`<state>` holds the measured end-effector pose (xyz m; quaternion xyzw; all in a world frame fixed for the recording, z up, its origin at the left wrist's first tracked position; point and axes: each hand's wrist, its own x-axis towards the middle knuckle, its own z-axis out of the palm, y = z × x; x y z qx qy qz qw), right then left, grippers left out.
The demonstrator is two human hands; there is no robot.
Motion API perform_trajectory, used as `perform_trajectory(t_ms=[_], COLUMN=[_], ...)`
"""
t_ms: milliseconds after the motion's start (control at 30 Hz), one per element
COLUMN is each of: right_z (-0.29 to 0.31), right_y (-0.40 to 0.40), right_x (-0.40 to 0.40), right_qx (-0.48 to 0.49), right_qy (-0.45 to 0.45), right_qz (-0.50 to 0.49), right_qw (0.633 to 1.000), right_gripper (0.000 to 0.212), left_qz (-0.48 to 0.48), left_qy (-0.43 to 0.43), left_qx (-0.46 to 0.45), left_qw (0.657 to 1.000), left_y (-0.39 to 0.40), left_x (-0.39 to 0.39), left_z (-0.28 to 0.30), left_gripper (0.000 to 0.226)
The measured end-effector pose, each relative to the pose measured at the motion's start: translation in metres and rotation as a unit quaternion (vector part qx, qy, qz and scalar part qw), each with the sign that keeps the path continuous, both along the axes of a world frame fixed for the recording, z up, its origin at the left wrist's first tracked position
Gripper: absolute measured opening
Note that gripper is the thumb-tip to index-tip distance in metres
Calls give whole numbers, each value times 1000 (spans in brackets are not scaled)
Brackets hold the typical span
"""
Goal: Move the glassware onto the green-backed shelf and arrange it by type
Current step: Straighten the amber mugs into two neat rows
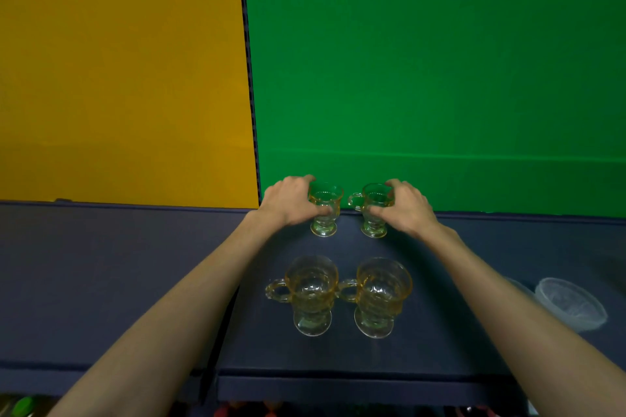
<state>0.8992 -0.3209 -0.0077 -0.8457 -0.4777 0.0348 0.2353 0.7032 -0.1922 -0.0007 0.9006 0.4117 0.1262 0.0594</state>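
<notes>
Left hand point(291, 201): arm stretched forward, palm turned in, fingers point(320, 210) curled round the back-left mug point(324, 210).
Right hand point(404, 206): arm stretched forward, mirror pose, fingers curled round the back-right mug point(373, 210), whose handle points left.
Back mugs: upright, feet on the dark shelf point(440, 332), close to the green backing point(440, 78), near each other but apart.
Front mugs: front-left mug point(310, 294) and front-right mug point(377, 296), upright, side by side, handles left, untouched.
Far right: clear bowl point(570, 303) on the shelf.
Left: yellow backing point(118, 78).
</notes>
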Motion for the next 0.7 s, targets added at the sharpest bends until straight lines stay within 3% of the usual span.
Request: perform_trajectory(t_ms=[333, 700], right_z=[0, 2], right_y=[-2, -31], right_x=[-5, -21], right_qx=[11, 14], right_qy=[10, 25], right_qz=[38, 94], right_qw=[999, 995], right_gripper=[82, 85], left_qz=[-16, -70], left_qy=[-173, -240], left_qx=[-168, -242], left_qw=[970, 938], left_y=[11, -9], left_x=[-6, -40], left_z=[-22, -36], left_gripper=[87, 80])
